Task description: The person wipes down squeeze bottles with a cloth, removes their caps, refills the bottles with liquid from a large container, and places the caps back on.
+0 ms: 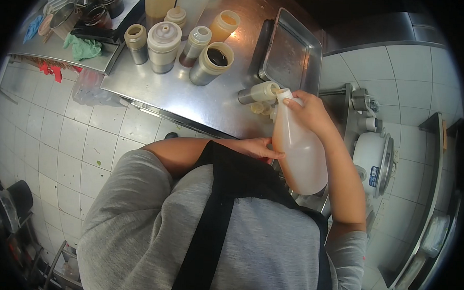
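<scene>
A large translucent plastic jug [303,157] with amber liquid along one side is tilted in front of me. My right hand [307,112] is closed around it near the neck. Against its left side my left hand [265,148] grips the lower body, some fingers hidden behind it. The jug's mouth meets the open mouth of a squeeze bottle [251,94], which appears to lean on the steel table. Small yellowish caps or nozzles [261,108] lie beside that bottle, partly hidden by the jug.
Several squeeze bottles [165,48] stand on the steel table [137,85], including an open one of dark liquid [213,62]. A metal tray [291,50] lies at the back right. A green cloth [82,46] hangs at the left counter. A white rice cooker [372,162] stands right.
</scene>
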`<state>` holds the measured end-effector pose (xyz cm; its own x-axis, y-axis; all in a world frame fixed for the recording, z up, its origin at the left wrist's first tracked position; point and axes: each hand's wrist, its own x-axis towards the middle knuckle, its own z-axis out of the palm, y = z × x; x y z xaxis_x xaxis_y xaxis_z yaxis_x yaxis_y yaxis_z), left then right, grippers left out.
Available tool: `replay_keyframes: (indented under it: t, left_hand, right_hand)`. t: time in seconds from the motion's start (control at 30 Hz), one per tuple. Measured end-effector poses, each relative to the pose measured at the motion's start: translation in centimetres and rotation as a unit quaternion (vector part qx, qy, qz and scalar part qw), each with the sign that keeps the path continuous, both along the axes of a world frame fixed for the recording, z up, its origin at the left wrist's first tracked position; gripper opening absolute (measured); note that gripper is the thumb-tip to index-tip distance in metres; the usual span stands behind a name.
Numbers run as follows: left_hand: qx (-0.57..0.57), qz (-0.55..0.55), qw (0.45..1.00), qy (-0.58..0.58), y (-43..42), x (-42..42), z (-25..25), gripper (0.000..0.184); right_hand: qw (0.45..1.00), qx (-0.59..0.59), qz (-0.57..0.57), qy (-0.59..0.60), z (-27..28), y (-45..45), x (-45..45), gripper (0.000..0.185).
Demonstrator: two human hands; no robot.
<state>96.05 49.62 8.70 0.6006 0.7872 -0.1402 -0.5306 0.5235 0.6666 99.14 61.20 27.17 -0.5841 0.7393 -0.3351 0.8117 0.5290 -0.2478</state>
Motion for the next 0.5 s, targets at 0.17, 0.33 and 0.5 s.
replay_keyframes:
  t: [0.17, 0.33, 0.5]
  left_hand:
    - [0.003, -0.007, 1.000, 0.006, -0.2, -0.6, 0.7, 0.064]
    - [-0.005, -0.006, 1.000, 0.003, -0.2, -0.5, 0.6, 0.062]
    - [0.009, -0.004, 1.000, -0.013, 0.3, 0.4, -0.8, 0.060]
  right_hand:
    - [1.000, -0.003, -0.008, -0.002, 0.3, -0.2, -0.2, 0.045]
    - [0.999, -0.022, -0.030, -0.011, 0.7, -0.5, -0.6, 0.045]
    - [1.000, -0.004, -0.006, -0.002, 0.2, -0.1, -0.3, 0.044]
